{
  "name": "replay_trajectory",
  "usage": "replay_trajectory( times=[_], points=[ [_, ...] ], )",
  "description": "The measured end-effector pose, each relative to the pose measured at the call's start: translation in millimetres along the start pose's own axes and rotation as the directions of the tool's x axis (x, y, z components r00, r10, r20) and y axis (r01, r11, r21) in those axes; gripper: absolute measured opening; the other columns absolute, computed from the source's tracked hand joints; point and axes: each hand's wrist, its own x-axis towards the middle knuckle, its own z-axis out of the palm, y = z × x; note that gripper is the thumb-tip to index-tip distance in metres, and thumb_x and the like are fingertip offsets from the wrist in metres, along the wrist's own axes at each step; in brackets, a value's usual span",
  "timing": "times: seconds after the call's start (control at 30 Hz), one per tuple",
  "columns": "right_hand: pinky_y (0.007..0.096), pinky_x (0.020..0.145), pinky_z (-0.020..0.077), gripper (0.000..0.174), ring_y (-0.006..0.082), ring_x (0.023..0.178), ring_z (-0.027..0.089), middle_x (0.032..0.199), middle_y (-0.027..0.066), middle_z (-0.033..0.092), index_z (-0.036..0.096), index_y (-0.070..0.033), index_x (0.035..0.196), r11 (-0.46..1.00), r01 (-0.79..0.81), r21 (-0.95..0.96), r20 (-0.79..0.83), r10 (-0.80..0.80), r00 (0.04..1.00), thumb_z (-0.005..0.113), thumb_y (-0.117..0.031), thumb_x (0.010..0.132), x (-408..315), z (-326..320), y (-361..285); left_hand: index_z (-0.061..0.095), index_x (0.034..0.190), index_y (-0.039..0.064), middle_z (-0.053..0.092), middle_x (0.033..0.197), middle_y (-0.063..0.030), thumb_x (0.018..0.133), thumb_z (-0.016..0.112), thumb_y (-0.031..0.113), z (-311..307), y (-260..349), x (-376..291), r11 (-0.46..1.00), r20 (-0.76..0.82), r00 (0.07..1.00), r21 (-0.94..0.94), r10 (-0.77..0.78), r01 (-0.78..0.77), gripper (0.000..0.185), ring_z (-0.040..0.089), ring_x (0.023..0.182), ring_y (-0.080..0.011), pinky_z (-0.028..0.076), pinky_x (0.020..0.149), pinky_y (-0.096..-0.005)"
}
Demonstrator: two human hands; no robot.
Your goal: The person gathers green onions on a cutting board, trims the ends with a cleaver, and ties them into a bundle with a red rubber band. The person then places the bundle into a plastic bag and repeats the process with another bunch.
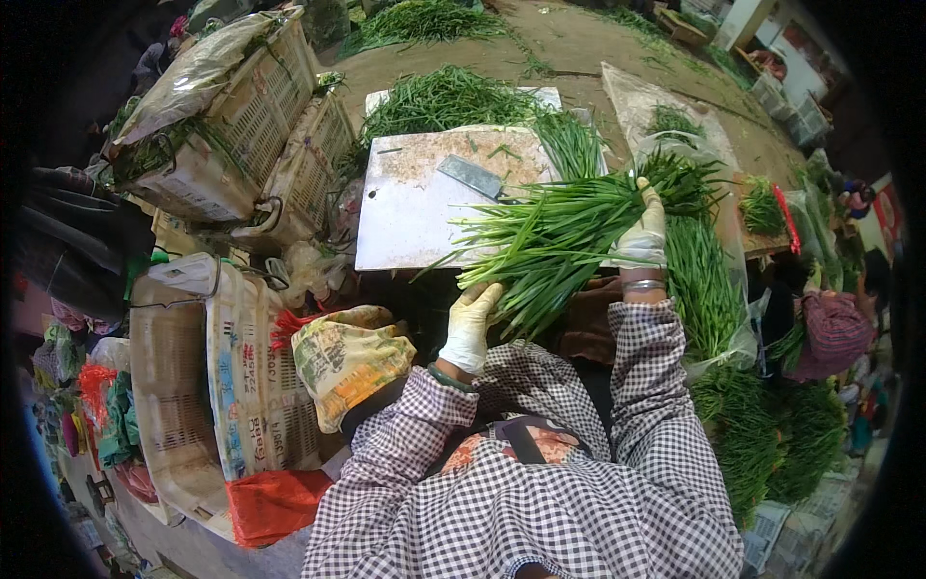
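Note:
My right hand [646,228], in a pale glove, grips a large bunch of long green leaf stalks, perhaps garlic chives [571,224], near its dark leafy end. At the bunch's paler end is my left hand [472,322], also gloved, its fingers closed on some of the stalks. The bunch lies across the front right of a white board [405,210]. A cleaver [470,176] rests flat on that board, its handle partly hidden by the leaves. Behind the board is a heap of loose greens [448,101], with a neater bundle [571,145] at its right.
Plastic crates [217,145] are stacked at the left, above an upright white crate [170,376]. More stalks [702,282] lie on plastic sheeting by my right arm, with dark green bundles [752,434] below. Another person [832,326] is at the far right.

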Motion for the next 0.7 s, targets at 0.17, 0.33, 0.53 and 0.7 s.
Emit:
replay_trajectory(
  times=[0.17,0.33,0.53,0.7],
  points=[
    [0.0402,0.08,0.0554,0.035,0.025,0.084,0.065,0.098,0.0072,0.07,0.068,-0.007,0.105,0.994,0.025,-0.108,-0.032,-0.029,0.999,0.08,-0.026,0.078,-5,-1,-4,0.069,0.108,0.007,0.068,0.094,0.0022,0.09,0.074,0.015,2,12,3,0.994,0.146,0.983,0.041,-0.11,0.105,0.02,0.06,0.08,-0.0079,0.05,0.075,-0.0235],
    [0.043,0.079,0.0552,0.029,0.0243,0.079,0.065,0.09,0.0045,0.068,0.068,-0.009,0.101,0.999,-0.011,-0.036,-0.024,0.01,1.0,0.074,-0.031,0.083,9,-12,-4,0.067,0.111,0.005,0.068,0.097,-0.0009,0.09,0.071,0.012,-11,1,17,0.99,0.146,0.981,0.078,-0.131,0.121,0.022,0.062,0.082,-0.0112,0.051,0.075,-0.0241],
    [0.0438,0.08,0.0568,0.028,0.0261,0.083,0.068,0.097,0.0072,0.071,0.069,-0.008,0.103,0.999,-0.017,-0.035,-0.014,0.017,1.0,0.075,-0.027,0.083,13,-27,-7,0.059,0.124,0.004,0.067,0.114,-0.0054,0.092,0.066,0.013,-2,-4,7,0.983,0.115,0.988,-0.143,-0.102,0.118,0.034,0.063,0.094,-0.0144,0.053,0.083,-0.03],
    [0.0407,0.085,0.0589,0.029,0.0255,0.085,0.067,0.109,0.0095,0.069,0.062,-0.008,0.122,0.958,0.249,-0.139,0.174,-0.224,0.959,0.056,-0.024,0.1,-10,-34,-22,0.048,0.138,0.004,0.062,0.124,-0.0089,0.093,0.067,0.016,4,9,-14,0.947,0.391,0.913,-0.32,0.113,0.02,0.05,0.062,0.096,-0.0138,0.052,0.078,-0.0253]
  ],
)
